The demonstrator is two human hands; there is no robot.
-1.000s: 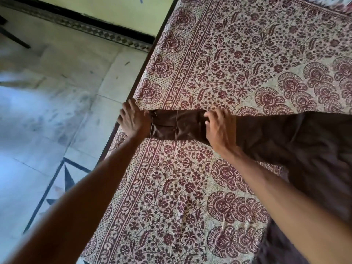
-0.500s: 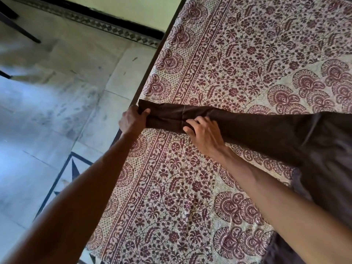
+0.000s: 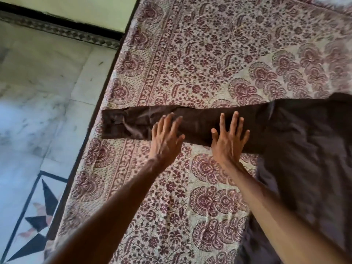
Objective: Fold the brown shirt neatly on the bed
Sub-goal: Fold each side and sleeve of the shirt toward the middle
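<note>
The brown shirt (image 3: 308, 149) lies on the bed (image 3: 209, 54), its body at the right edge of the view. One long sleeve (image 3: 196, 122) stretches flat to the left, with its cuff near the bed's left edge. My left hand (image 3: 166, 135) rests flat on the sleeve's middle, fingers spread. Further right, my right hand (image 3: 229, 139) presses flat on the same sleeve close to the shoulder, fingers also spread. Neither hand grips the cloth.
The bed carries a cream cover with a maroon floral print. Its dark left edge (image 3: 99, 103) runs diagonally, with pale marble floor (image 3: 43, 96) beyond it. A black star inlay (image 3: 40, 221) marks the floor at lower left. A wall base (image 3: 62, 20) crosses the top left.
Both hands let go of the sleeve's cuff end and moved right along it. They now lie flat and spread on the sleeve, which lies straighter and flatter.
</note>
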